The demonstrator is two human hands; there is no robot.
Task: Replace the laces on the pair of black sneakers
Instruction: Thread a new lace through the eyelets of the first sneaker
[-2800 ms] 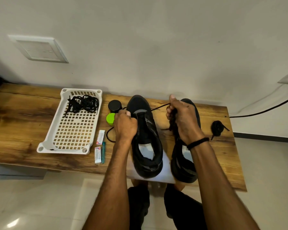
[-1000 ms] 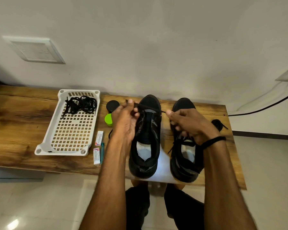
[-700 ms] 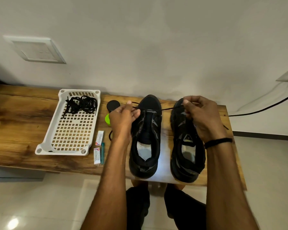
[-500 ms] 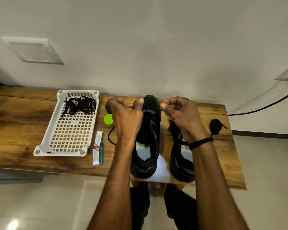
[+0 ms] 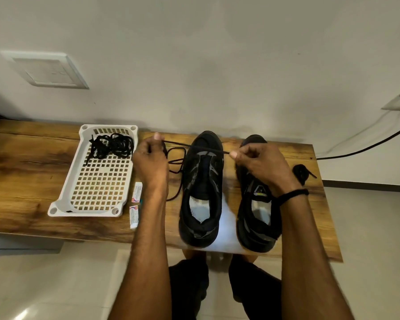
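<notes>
Sitting nearest, the left sneaker [image 5: 201, 192] and right sneaker [image 5: 255, 218] have heels at the surface's [image 5: 32, 192] front edge, eyelets apparently bare. Beyond, the left hand [image 5: 150, 163] and right hand [image 5: 261, 166] each pinch a black lace [image 5: 178, 143] stretched taut across the left sneaker's forefoot; threaded or not, I cannot tell, so lacing seems barely begun. Farther: basket [image 5: 56, 210] of laces [image 5: 112, 147] left, coiled lace [image 5: 300, 173] right, wall [image 5: 217, 65] close behind.

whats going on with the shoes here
A person is relacing shoes on a wooden bench. The left hand and right hand each pinch a thin black lace, pulled taut across the front of the left black sneaker. The right black sneaker stands beside it. A tangle of black laces lies in the white plastic lattice basket.
</notes>
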